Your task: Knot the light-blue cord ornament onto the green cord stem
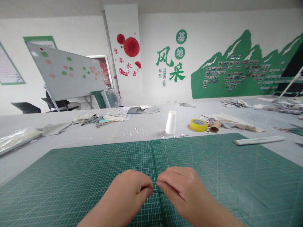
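1. Green gridded cutting mats [99,167] fill the lower frame, their seam [153,164] running lengthwise up its centre.
2. The left hand [129,191] and right hand [181,189] nearly meet there, the right nearer the seam.
3. Both hands are pinched closed; any thin thing held cannot be told.

On the white wall [149,37], two green discs [181,37] carry 基 above 地 in white; below them, large green characters [176,73] read 风 and 采, with FENG CAI and JI DI in small sideways letters [164,77] near them. The pillar [121,19] bears red characters [121,60]: 年, 大 and 吉 descend to the right, after a first one that is less distinct. Print on the yellow tape roll [199,125], standing on the table [146,127] beyond the far edge of the right-hand cutting mat [175,154], is too small to read, as is the poster [9,66] at far left.
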`<state>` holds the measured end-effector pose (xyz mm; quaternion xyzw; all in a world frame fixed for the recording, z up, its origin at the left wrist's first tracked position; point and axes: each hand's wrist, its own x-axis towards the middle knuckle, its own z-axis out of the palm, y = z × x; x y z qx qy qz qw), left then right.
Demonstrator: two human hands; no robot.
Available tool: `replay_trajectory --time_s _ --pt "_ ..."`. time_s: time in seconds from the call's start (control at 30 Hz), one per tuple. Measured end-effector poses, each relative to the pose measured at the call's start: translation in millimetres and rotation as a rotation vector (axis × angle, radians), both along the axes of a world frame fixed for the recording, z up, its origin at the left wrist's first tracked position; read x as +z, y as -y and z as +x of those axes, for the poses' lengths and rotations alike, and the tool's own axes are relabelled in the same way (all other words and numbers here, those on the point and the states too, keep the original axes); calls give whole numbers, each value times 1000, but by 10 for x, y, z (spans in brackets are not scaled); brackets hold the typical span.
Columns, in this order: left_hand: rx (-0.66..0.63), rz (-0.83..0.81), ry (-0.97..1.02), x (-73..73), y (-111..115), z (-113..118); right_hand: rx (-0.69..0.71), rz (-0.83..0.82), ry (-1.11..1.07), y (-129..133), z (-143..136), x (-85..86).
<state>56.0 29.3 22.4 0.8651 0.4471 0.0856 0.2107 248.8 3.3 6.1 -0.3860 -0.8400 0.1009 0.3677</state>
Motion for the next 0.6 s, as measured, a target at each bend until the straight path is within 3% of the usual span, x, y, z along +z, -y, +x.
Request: replay_trajectory --time_s 0.27,0.6 --pt "122 9 74 45 -42 2 -47 216 90 55 -60 -32" --pt "251 -86 294 80 -110 -53 -19 145 91 36 -96 -100"
